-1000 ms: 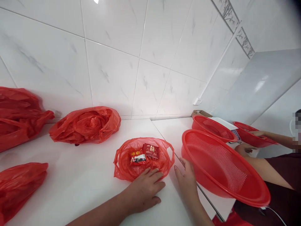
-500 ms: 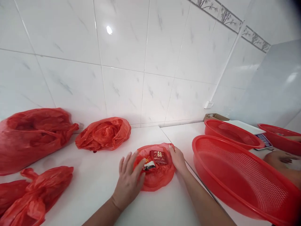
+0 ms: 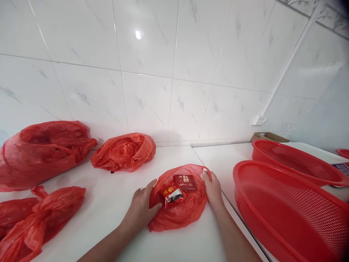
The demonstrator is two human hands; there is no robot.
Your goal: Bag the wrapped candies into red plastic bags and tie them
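A thin red plastic bag [image 3: 188,214] lies spread on the white table in front of me. Inside it rest a dark red packet [image 3: 184,182] with pale print and a small red, white and black packet [image 3: 173,195] with yellow lettering. My left hand [image 3: 142,206] is closed around the bag's left edge, thumb on the near side and fingers at the far side. At the right rim, my right hand [image 3: 214,189] pinches the bag's edge near a handle loop. Its lower fingers are partly hidden behind the film.
On the left lie a large filled red bag [image 3: 51,153], a smaller red bag [image 3: 124,151] and a knotted red bag [image 3: 54,211]. To the right stand red perforated baskets [image 3: 272,214], a cardboard box [image 3: 268,137] and a white scale [image 3: 313,151]. A tiled wall closes the back.
My left hand has drawn back from the small packet to the bag's left edge, uncovering the packet. The bag's rim is spread wider. The view has shifted right to left across the scene.
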